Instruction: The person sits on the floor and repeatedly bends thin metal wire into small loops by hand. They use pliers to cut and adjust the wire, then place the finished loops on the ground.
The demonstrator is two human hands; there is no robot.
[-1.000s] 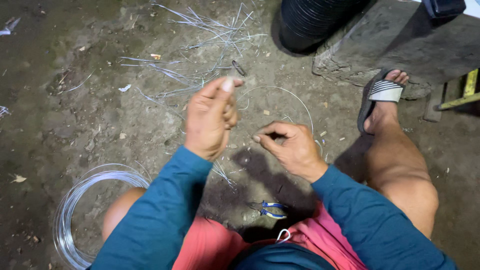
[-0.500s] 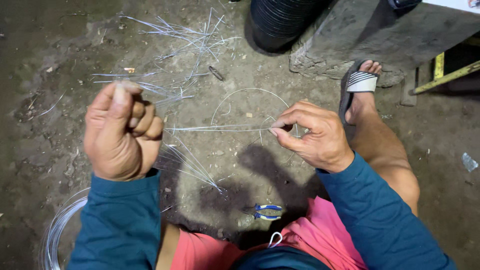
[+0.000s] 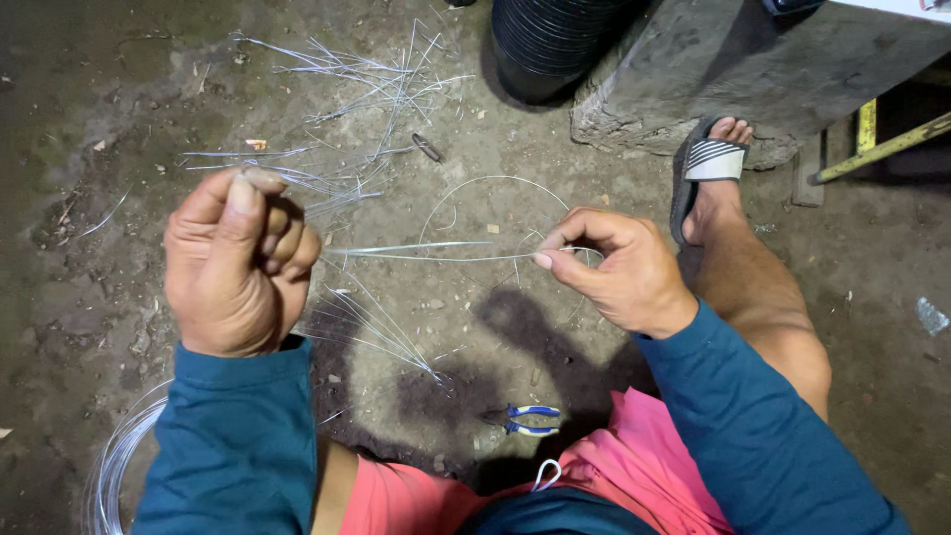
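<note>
The wire coil (image 3: 119, 456) runs off the bottom-left corner, so only part of its loops shows. The left hand (image 3: 238, 267) is closed into a fist, and the end of the thin wire (image 3: 436, 253) vanishes inside it — the far end is likewise covered by the fingers of the right hand (image 3: 619, 272). The black ribbed tube (image 3: 555, 40) is cut by the top edge. The pliers (image 3: 525, 419) lie partly in shadow — their jaws are hard to make out.

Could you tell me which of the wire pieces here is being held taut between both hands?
The long straight strand stretched between the left hand and right hand; the other cut pieces lie loose on the ground.
</note>
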